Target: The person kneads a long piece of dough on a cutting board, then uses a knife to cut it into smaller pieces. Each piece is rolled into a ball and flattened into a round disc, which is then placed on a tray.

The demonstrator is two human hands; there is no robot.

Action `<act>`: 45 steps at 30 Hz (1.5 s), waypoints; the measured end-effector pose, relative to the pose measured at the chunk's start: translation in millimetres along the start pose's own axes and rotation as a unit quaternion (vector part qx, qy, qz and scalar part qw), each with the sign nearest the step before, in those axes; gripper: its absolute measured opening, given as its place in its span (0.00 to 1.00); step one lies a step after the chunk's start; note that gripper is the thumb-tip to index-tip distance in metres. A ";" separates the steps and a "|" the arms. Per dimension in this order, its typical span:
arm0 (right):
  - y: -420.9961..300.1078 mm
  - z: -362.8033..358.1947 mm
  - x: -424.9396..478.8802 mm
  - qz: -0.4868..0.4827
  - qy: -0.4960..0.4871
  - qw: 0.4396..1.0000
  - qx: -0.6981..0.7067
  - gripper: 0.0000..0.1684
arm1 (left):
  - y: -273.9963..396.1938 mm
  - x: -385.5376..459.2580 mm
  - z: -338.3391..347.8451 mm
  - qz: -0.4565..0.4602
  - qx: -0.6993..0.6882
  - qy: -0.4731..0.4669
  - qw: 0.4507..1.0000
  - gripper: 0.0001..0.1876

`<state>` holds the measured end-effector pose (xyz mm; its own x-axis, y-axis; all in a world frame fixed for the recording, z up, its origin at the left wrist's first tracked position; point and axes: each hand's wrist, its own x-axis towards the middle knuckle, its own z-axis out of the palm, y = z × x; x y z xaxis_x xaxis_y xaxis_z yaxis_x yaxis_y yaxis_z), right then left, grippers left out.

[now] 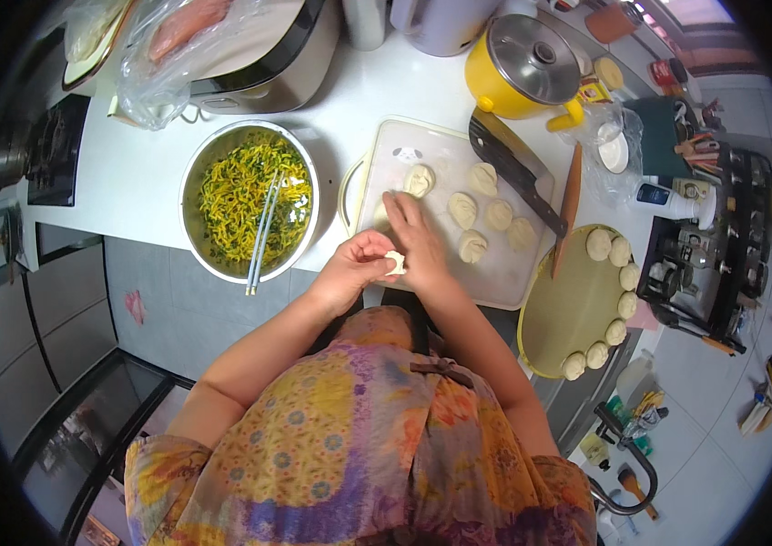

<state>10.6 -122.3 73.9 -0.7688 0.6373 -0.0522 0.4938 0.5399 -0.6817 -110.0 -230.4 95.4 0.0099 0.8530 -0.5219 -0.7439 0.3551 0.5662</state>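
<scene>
Between the thumb and fingers of my left hand [356,267] is a small torn lump of dough [395,263]. My right hand [421,242] reaches over the pale cutting board [420,286] with its fingers extended. A dough piece [381,216] lies at their left side, partly hidden, and I cannot tell whether they touch it. Just beyond the fingertips sits a folded dough ball [419,180]. Several more dough pieces [462,210] are spread over the board to the right. Left of the board stands a metal bowl [188,235] of shredded yellow and green filling [242,198], with chopsticks [263,235] resting in it.
A black-handled cleaver [522,181] lies across the board's right side. Beside it, a wooden rolling pin [569,198] overlaps a round yellow tray [557,327] edged with filled buns [627,305]. Behind stand a yellow pot [519,68] and a rice cooker [270,85].
</scene>
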 end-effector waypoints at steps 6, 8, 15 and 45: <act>-7.0 -1.6 9.8 0.035 0.007 0.997 0.061 0.21 | 3.4 -1.7 -0.5 0.006 0.007 0.017 1.000 0.10; -3.6 -4.7 -5.2 0.034 0.002 0.998 0.055 0.21 | 2.7 0.2 -4.0 0.011 0.009 0.011 1.000 0.10; 27.0 -14.5 -55.5 0.076 0.075 0.993 0.046 0.28 | 5.1 11.0 -3.2 0.014 -0.003 0.036 0.999 0.10; 78.5 -42.5 -106.2 0.109 0.105 0.988 0.019 0.26 | -4.5 16.8 -10.9 0.030 0.005 0.140 0.990 0.07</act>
<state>148.3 -124.2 56.9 -0.5429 0.8382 -0.0512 0.6198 0.3589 -0.6979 -113.7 -221.9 77.1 -0.2208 0.7342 -0.6420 -0.7307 0.3115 0.6075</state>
